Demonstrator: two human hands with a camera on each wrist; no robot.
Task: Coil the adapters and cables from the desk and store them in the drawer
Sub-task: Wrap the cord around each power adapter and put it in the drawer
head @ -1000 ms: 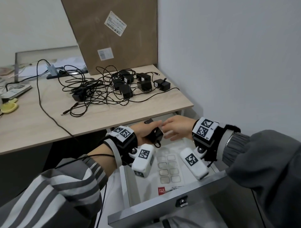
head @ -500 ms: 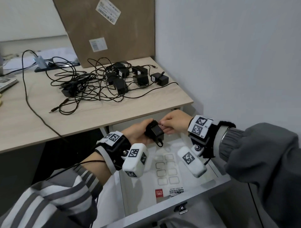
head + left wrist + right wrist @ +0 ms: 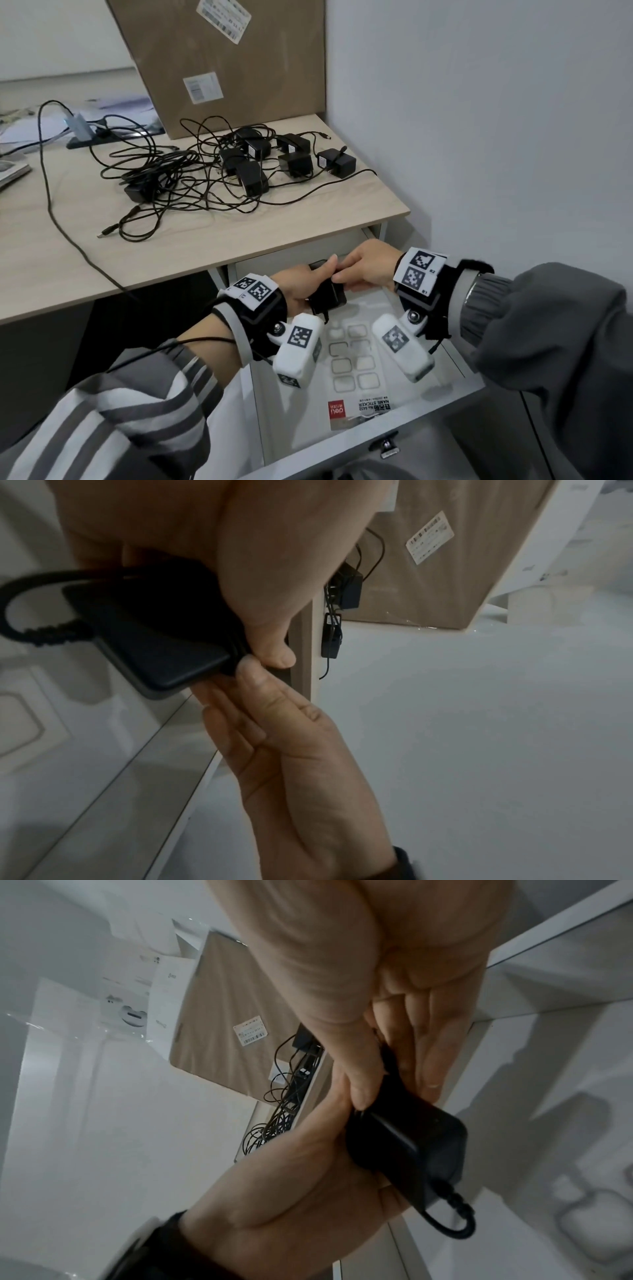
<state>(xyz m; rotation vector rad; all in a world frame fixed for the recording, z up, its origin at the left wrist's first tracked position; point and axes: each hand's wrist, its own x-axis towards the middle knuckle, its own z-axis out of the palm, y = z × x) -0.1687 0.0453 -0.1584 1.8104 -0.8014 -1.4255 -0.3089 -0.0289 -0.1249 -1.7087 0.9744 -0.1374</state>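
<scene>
Both hands, left hand (image 3: 301, 286) and right hand (image 3: 368, 265), pinch one wound adapter (image 3: 327, 291) above the open drawer (image 3: 442, 390); storing step, lowering it in likely comes next.

Desk edge (image 3: 308, 236) overhangs the open drawer (image 3: 342, 442).

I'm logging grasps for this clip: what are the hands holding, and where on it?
A black power adapter: the left hand grips its body, and the right hand pinches its upper end.

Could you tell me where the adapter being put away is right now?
In the head view, the black adapter is held between both hands above the open drawer, below the desk's front edge.
</scene>
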